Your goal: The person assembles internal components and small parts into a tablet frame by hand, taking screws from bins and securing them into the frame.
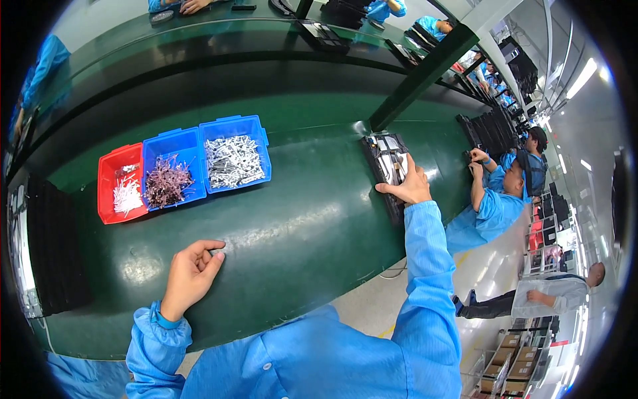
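My right hand (413, 187) reaches across the bench and grips a flat black tray (395, 211) with its thumb and fingers spread over the near part. Inside the tray lies a pale flat assembly (391, 159), partly covered by that hand. Over the green bench, my left hand (191, 274) has its fingers curled, thumb and forefinger close together; whatever is between them, if anything, is too small to make out. Beyond it stand a red bin (106, 193) of small white pieces, a blue bin (149, 151) of thin purplish-brown parts and another blue bin (234, 124) of white-and-black parts.
Stacked black trays (60, 259) stand at the left end, and another stack (493, 136) at the far right. A green post (425, 76) rises from the bench beyond my right hand. Co-workers in blue sit along the line; one person (555, 296) stands in the aisle.
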The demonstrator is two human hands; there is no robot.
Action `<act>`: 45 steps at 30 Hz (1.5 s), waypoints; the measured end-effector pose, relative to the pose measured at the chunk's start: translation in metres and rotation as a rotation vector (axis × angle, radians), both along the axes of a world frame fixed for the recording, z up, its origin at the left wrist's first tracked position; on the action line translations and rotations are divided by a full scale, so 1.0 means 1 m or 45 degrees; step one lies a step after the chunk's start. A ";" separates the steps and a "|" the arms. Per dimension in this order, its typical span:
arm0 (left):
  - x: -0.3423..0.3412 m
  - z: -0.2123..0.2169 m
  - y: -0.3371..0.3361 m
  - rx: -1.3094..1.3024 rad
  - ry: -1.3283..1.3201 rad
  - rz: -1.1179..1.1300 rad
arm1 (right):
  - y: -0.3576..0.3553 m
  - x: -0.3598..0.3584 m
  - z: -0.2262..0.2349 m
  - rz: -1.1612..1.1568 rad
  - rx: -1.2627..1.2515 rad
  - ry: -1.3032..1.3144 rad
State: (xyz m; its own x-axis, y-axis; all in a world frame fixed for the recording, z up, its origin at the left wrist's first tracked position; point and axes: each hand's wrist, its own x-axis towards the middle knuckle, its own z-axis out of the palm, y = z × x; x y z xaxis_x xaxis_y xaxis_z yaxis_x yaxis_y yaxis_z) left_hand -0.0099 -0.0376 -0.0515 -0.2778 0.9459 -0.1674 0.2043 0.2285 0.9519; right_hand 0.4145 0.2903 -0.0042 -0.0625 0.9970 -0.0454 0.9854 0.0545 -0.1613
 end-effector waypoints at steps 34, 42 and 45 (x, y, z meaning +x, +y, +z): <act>-0.060 0.017 0.014 0.470 1.133 0.547 | -0.026 -0.201 -0.050 0.338 -0.395 1.480; -0.065 0.014 0.021 0.579 1.298 0.534 | -0.029 -0.203 -0.051 0.381 -0.340 1.435; -0.068 0.011 0.022 0.567 1.354 0.532 | -0.029 -0.203 -0.050 0.391 -0.355 1.455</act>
State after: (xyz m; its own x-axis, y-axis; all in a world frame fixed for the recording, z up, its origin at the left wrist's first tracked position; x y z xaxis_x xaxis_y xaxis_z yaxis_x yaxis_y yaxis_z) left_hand -0.0782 -0.0157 -0.0403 -0.3747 0.6677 0.6433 0.9162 0.1601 0.3674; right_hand 0.2119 0.2609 -0.0546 -0.4381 0.8987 -0.0202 0.2201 0.0854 -0.9717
